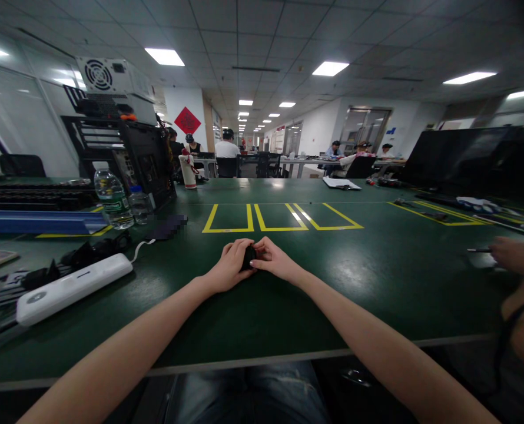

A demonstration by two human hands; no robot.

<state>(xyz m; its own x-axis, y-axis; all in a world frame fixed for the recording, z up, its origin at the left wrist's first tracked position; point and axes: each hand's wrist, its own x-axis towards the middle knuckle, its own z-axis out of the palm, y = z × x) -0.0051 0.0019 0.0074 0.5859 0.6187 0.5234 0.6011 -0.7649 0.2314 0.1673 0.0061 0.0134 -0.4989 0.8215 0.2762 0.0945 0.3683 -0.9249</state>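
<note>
A small dark round object (249,257) is between my two hands, low over the green table (324,312). My left hand (232,264) curls around its left side, with the palm side hidden. On the right side, my right hand (274,259) closes on the same object with thumb and fingers. Both hands are near the middle of the table, just in front of the yellow taped outlines (256,229). What the object is cannot be made out.
At the left lie a white power strip (74,288) and black cables; a water bottle (112,197) and a computer case (145,159) stand behind. A clipboard (341,183) lies far back. Another person's hand (516,254) holds a tool at right, near a dark monitor (456,156).
</note>
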